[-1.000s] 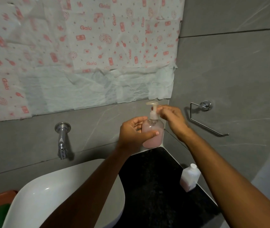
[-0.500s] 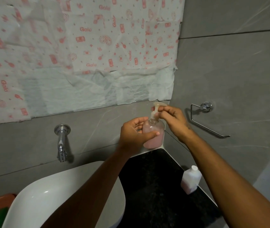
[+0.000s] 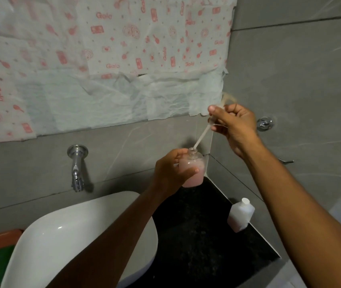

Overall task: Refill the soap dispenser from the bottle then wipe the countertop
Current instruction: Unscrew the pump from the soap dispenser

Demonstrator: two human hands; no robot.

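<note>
In the head view, the left hand (image 3: 173, 169) wraps its grip around the soap dispenser (image 3: 193, 171), upright at the back corner of the black worktop (image 3: 196, 235). At one o'clock above it, the right hand (image 3: 233, 125) pinches the pump head (image 3: 217, 113), its dip tube (image 3: 201, 136) tilted, tip at the open neck. The refill bottle (image 3: 241, 215) stands at four o'clock, capped. Best to draw the tube straight up, letting drips fall inside, and keep the dispenser steady.

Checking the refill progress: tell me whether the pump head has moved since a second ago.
Yes. The pump head has lifted up and right, out of the dispenser, with only its tube tip at the neck.
</note>
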